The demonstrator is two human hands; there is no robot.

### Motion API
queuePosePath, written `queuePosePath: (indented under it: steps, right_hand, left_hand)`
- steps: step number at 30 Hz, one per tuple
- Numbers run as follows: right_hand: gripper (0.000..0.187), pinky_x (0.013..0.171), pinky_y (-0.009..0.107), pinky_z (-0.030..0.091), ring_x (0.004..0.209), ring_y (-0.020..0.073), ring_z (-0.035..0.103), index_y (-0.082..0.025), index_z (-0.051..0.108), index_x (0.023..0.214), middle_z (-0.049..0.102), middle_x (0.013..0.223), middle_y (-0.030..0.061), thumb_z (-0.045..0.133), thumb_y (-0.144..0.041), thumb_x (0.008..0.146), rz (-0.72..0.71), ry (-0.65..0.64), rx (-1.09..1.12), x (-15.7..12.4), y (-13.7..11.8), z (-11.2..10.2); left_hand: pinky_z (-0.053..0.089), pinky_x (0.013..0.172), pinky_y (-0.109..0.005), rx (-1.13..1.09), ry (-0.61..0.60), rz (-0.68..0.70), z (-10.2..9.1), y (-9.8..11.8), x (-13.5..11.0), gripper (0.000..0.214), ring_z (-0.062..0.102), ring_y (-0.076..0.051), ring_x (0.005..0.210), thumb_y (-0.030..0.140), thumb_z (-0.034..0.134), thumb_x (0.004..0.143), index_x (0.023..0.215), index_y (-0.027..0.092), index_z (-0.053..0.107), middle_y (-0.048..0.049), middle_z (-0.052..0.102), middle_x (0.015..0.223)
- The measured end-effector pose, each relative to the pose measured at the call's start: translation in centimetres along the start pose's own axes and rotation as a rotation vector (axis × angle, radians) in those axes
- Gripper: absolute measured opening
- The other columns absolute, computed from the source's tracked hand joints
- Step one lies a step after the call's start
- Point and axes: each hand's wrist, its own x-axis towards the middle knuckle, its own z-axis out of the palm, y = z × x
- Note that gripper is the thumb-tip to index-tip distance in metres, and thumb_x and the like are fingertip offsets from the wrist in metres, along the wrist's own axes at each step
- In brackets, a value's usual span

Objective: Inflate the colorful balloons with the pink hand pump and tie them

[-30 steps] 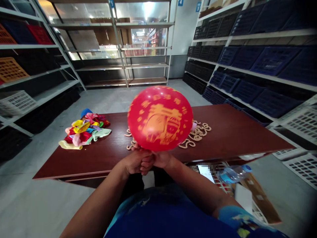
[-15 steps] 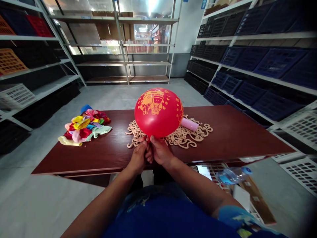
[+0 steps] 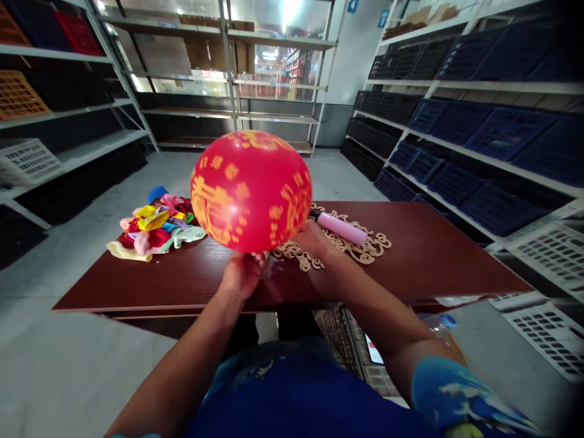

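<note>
A red inflated balloon (image 3: 250,194) with yellow printed figures and lettering hovers above the table. My left hand (image 3: 243,274) is closed beneath it, gripping its lower end; the neck itself is hidden. To the right, my right hand (image 3: 311,238) reaches in behind the balloon's edge, its fingers covered. Close by that hand is a pink cylinder (image 3: 341,227) with a black end, like a small balloon pump. It lies on a heap of beige, curly cord-like pieces (image 3: 365,249). Limp balloons (image 3: 157,228) of many colours form a pile at the table's left.
The dark red-brown table (image 3: 410,255) spans the front. Shelves with blue crates (image 3: 506,131) line the right side, and other racks stand left and behind. White crates (image 3: 550,328), a phone (image 3: 374,349) and a plastic bottle (image 3: 440,323) are low at right.
The balloon has moved left, come nearer and turned, with my left hand following. My right hand has parted from my left and shifted right toward the pink cylinder, which now shows more fully.
</note>
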Motion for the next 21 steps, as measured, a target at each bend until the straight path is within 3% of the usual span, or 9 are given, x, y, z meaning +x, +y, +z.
queuePosePath:
  steps: [2,4,8,12,17,21]
  right_hand:
    - [0.013,0.070,0.027,0.042,0.072,0.0151,0.056,-0.019,0.067,0.075,0.065,0.076,0.0020,0.060,-0.030,0.071,0.001,0.055,-0.419,1.2,1.0,-1.2]
    - [0.014,0.069,0.026,0.040,0.073,0.0155,0.056,-0.019,0.067,0.073,0.065,0.077,0.0034,0.057,-0.029,0.071,-0.005,0.025,-0.768,1.8,2.3,-1.7]
    - [0.016,0.065,0.024,0.037,0.073,0.0153,0.055,-0.018,0.067,0.069,0.065,0.079,0.0048,0.056,-0.030,0.072,-0.024,-0.091,-0.970,1.6,4.4,-1.5]
    - [0.028,0.061,0.023,0.036,0.067,0.0134,0.054,-0.018,0.068,0.073,0.064,0.073,0.0020,0.047,-0.037,0.079,0.005,-0.077,-0.835,1.2,4.0,-1.9]
    - [0.033,0.060,0.023,0.038,0.063,0.0114,0.052,-0.018,0.067,0.079,0.064,0.073,0.0000,0.051,-0.046,0.075,0.054,0.036,-0.376,1.4,0.7,-3.3]
    - [0.031,0.052,0.021,0.035,0.056,0.0083,0.048,-0.020,0.067,0.083,0.063,0.071,-0.0001,0.058,-0.048,0.071,0.083,0.026,-0.157,1.7,-1.9,-3.7]
  left_hand:
    - [0.042,0.050,-0.019,-0.082,-0.051,-0.021,0.1,0.8,0.0,0.010,0.048,-0.007,0.053,0.019,0.060,0.074,0.071,0.014,0.052,0.0031,0.046,0.058]
    - [0.042,0.051,-0.018,-0.103,-0.086,-0.008,0.0,1.4,0.0,0.009,0.047,-0.006,0.054,0.020,0.058,0.077,0.074,0.014,0.052,0.0032,0.045,0.059]
    - [0.042,0.051,-0.019,-0.073,-0.071,0.031,-0.3,1.8,-0.1,0.011,0.047,-0.007,0.055,0.024,0.055,0.081,0.075,0.015,0.052,0.0028,0.043,0.060]
    - [0.041,0.051,-0.020,-0.042,-0.079,0.079,-0.8,2.0,-0.3,0.012,0.047,-0.008,0.055,0.025,0.054,0.082,0.075,0.015,0.052,0.0022,0.044,0.062]
    - [0.041,0.050,-0.020,-0.011,-0.102,0.126,-0.8,2.3,-0.2,0.012,0.048,-0.008,0.055,0.026,0.054,0.081,0.077,0.015,0.053,0.0016,0.046,0.065]
    - [0.041,0.048,-0.020,0.020,-0.081,0.131,-0.3,2.3,0.2,0.014,0.049,-0.008,0.054,0.028,0.056,0.080,0.078,0.015,0.053,0.0013,0.049,0.066]
